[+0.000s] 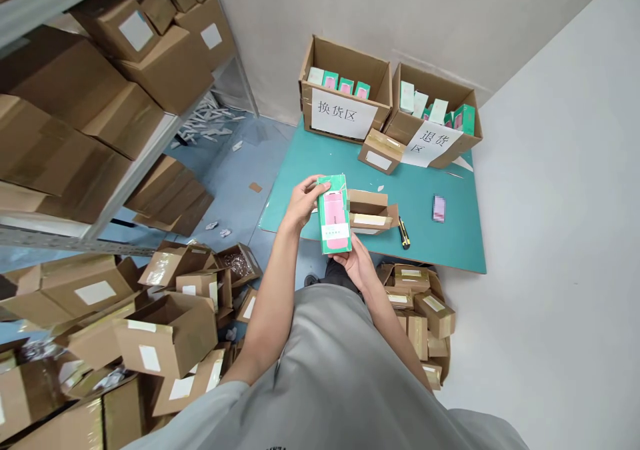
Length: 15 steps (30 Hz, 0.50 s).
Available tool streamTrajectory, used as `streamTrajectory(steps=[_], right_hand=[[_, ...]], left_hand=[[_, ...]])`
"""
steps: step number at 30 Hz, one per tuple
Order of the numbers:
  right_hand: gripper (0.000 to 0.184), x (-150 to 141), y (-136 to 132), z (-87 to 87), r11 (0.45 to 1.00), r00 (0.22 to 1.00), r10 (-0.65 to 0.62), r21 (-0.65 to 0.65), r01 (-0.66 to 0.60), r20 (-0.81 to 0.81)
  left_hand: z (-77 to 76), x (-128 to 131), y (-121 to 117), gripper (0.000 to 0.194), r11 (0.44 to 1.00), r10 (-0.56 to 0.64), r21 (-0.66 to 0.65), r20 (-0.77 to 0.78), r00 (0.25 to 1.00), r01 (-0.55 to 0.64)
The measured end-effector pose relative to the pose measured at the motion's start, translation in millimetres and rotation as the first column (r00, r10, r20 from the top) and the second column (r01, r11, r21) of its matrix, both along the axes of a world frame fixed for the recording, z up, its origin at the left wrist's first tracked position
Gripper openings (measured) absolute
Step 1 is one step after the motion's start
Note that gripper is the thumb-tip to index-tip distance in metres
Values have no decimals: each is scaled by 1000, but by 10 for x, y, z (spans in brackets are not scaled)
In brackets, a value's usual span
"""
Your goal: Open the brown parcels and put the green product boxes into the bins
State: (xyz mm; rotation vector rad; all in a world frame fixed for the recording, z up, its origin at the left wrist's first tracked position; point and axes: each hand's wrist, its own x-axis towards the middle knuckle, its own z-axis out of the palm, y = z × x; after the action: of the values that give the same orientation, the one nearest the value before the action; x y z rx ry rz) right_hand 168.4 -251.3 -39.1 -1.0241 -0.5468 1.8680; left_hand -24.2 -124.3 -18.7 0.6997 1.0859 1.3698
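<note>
Both hands hold a green product box (334, 217) with a pink item pictured on its front, upright in front of my body. My left hand (303, 200) grips its upper left side, thumb across the front. At the lower right corner, my right hand (355, 261) supports it from below, fingers partly hidden. Just right of the box an opened small cardboard carton (370, 210) lies on the green table (320, 153). A box cutter (404, 234) with a yellow and black handle rests beside that carton.
Two large labelled cartons, a left one (345, 112) and a right one (435, 140), hold several green boxes at the back. A taped small carton (381, 151) and a phone (439, 208) lie on the table. Shelves (150, 143) and piled cartons (165, 333) crowd the left.
</note>
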Motion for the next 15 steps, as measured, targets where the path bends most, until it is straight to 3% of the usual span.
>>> streamTrajectory(steps=[3, 5, 8, 10, 12, 13, 15], right_hand=[[84, -23, -45, 20, 977, 962, -81, 210, 26, 260], [94, -45, -81, 49, 942, 859, -157, 335, -18, 487], [91, -96, -117, 91, 897, 625, -222, 408, -171, 749], [84, -134, -115, 100, 897, 530, -223, 384, -217, 819], [79, -163, -92, 88, 916, 538, -212, 358, -182, 816], [78, -171, -75, 75, 927, 584, -203, 346, -143, 786], [81, -172, -40, 40, 955, 759, -137, 287, -68, 636]], left_hand=[[-11, -39, 15, 48, 996, 79, -29, -126, 989, -83], [-22, -43, 29, 45, 992, 123, -13, -216, 969, -128], [-36, 1, 56, 39, 984, 177, 28, -314, 933, -177], [-31, 50, 69, 36, 978, 205, 48, -352, 913, -201], [-7, 86, 71, 34, 976, 215, 65, -377, 901, -206], [10, 90, 68, 35, 978, 210, 72, -387, 898, -198], [46, 62, 58, 39, 985, 171, 74, -396, 902, -154]])
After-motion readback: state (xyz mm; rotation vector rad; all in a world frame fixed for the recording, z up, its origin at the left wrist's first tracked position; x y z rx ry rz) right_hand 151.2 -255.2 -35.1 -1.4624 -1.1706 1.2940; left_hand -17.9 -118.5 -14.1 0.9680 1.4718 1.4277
